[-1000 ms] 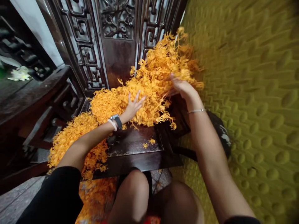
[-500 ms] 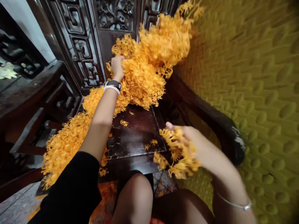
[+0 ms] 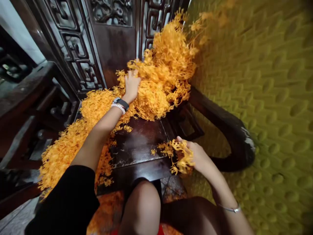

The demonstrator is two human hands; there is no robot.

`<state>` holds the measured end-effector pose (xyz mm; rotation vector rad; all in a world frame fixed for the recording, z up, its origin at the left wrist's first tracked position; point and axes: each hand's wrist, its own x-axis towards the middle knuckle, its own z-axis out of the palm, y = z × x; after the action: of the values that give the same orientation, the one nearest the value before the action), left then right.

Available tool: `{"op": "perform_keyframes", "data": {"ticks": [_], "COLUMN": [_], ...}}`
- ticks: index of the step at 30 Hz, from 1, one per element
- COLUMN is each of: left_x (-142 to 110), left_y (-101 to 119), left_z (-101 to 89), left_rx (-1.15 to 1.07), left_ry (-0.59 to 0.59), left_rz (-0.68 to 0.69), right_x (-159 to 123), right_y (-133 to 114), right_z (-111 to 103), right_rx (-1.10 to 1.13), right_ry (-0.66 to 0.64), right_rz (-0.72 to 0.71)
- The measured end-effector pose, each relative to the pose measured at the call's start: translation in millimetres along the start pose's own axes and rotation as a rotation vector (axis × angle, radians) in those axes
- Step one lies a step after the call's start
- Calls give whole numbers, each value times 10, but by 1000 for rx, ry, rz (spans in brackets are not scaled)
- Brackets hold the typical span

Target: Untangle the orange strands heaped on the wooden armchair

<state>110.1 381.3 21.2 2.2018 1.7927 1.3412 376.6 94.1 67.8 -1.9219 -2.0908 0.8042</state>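
A large heap of orange, frilly, spidery pieces (image 3: 156, 98), like loose artificial flower parts, lies along the back and left side of a dark wooden chair seat (image 3: 140, 140). My left hand (image 3: 132, 85), with a dark band and a beaded bracelet at its wrist, rests on the heap, fingers spread and their tips partly among the pieces. At the seat's front right, my right hand (image 3: 198, 157) is closed around a small cluster of the same orange pieces (image 3: 183, 156). Some of the cluster dangles below the fingers, most of which are hidden.
Behind the heap rises a carved wooden chair back (image 3: 114, 49). A curved armrest (image 3: 227, 130) stands right of the seat, beside a yellow-green textured surface (image 3: 276, 114). Another carved armrest (image 3: 31, 88) is at left. My bare knee (image 3: 141, 209) is close to the seat's front edge.
My left hand has moved down and right over the heap, its fingers now spreading. The upper heap has slumped, with some pieces blurred at upper right. My right hand's cluster looks smaller and slightly higher.
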Motion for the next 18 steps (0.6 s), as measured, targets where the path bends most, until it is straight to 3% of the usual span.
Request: {"op": "perform_keyframes", "data": {"ticks": [4,7,12,14,15,16,18], "left_x": [-433,-435,-269,-389,-520,-699,-1178], "left_y": [159,39,-88,35,143,281,624], "left_z": [-79,-352,-1122,-1481,-1630,-1736,-1769], "left_rx": [185,286,256,207,173,131,72], "left_ry": [-243,-471,-659,-608,-509,-388,-17], "left_rz": [107,202,186,99,37,-26,-115], "right_x": [-347,-662,-899,-913,-917,-921,-934], "right_y": [-194,-227,-40,40,68,85,79], "right_z": [-151,-364,-586,-558,-520,-471,-355], "right_rx": [223,504,576,614,647,676,706], "right_ry": [-256,-317,-474,-510,-512,-506,-493], "right_rz": [58,85,-307,-398,-414,-406,-342]}}
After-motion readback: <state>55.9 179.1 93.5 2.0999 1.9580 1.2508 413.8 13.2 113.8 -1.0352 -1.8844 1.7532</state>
